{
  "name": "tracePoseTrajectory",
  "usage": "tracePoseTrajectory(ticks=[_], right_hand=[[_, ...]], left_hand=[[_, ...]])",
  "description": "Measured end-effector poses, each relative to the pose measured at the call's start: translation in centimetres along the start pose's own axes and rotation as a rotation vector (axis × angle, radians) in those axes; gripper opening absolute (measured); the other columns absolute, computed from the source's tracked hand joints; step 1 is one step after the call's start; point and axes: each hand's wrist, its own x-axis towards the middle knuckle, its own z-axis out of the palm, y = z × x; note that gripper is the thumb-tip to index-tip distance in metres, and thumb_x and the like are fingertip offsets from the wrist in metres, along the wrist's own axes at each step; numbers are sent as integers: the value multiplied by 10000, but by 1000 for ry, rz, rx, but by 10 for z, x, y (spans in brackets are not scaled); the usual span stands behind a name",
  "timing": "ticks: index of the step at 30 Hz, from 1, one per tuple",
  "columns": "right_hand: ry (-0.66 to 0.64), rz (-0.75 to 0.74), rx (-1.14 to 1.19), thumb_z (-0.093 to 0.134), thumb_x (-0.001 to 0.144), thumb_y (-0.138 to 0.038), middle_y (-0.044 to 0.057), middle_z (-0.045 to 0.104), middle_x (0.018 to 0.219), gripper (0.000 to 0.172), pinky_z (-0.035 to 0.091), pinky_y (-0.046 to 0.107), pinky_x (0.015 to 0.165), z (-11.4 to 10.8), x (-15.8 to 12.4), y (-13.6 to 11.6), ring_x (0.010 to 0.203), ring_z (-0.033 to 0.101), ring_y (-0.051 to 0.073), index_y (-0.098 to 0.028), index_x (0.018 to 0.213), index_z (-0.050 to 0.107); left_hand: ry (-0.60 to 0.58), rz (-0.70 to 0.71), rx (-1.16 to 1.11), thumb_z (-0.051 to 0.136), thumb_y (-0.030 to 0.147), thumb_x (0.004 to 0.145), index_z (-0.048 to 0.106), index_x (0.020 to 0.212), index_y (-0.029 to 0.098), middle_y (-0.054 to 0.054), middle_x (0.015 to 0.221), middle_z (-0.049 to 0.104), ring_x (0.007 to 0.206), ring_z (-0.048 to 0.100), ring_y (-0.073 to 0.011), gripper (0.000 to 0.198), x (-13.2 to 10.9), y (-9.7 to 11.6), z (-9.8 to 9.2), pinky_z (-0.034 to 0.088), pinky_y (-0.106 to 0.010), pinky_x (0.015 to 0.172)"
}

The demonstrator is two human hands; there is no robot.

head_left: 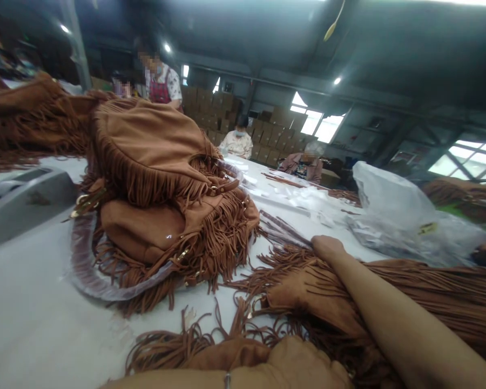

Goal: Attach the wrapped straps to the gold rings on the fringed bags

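Observation:
My right hand is closed around the end of several thin, dark strips that look wrapped in clear plastic. Below it lies a brown fringed bag, its long tassels spread over the white table. At the bottom edge my left hand is curled, knuckles up, on brown suede of a fringed bag; its fingertips are hidden. To the left, brown fringed bags are stacked, with a plastic-wrapped handle hanging out in a loop.
A clear plastic bag stands at the right. More fringed bags lie at the far left, behind a grey machine part. Several people sit or stand beyond the table, one in a checked apron. Cartons are stacked behind.

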Motion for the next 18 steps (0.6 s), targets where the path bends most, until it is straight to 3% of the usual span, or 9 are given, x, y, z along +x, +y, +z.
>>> tracePoseTrajectory(ticks=[3,5,7,10,12,14,16,18], right_hand=[[15,27,36,558,899,-315,86,589,1139,299,517,406,807,-8,-9,-11,955,601,203,-151,1150,564],[67,69,64,557,899,-319,85,585,1147,304,511,415,817,-18,-13,-16,967,597,208,-153,1154,561],[148,124,106,549,902,-334,89,581,1148,323,507,420,818,-35,-17,-21,968,594,211,-152,1170,550],[266,164,206,516,915,-370,83,593,1099,344,501,413,799,-68,-31,-29,920,601,202,-152,1181,533],[305,127,296,457,941,-337,78,621,1010,309,489,367,773,-88,-52,-38,850,610,180,-141,1170,527],[306,45,401,373,951,-249,68,648,891,276,467,294,719,-102,-83,-46,753,613,151,-133,1149,528],[284,-52,503,316,932,-201,43,658,789,291,448,250,643,-105,-126,-52,660,606,137,-144,1106,543],[258,-140,578,312,917,-223,25,650,712,295,439,245,597,-100,-175,-53,616,599,148,-155,1042,571]], left_hand=[[-51,-31,-19,424,417,864,635,976,97,-199,896,691,725,678,-306,400,-3,4,-9,473,-322,465],[-4,-19,6,433,449,864,646,960,95,-185,859,694,725,672,-294,424,-2,2,-7,476,-322,511],[88,-25,54,469,527,838,665,896,91,-179,819,690,739,658,-289,481,0,-1,0,478,-332,572],[318,-115,25,507,594,788,674,854,85,-186,839,670,810,618,-304,540,-1,-4,12,466,-374,677],[480,-157,-170,499,585,788,668,825,95,-159,810,655,785,592,-275,520,-3,-5,14,447,-369,694],[619,-129,-573,515,575,780,647,781,112,-105,752,626,720,561,-219,482,-7,-6,9,429,-336,676],[713,-47,-985,523,627,756,618,835,127,-72,773,607,722,548,-190,515,-14,-7,-6,426,-307,665],[760,46,-1242,460,712,749,559,992,148,-86,931,605,844,566,-208,622,-25,-6,-29,449,-307,695]])
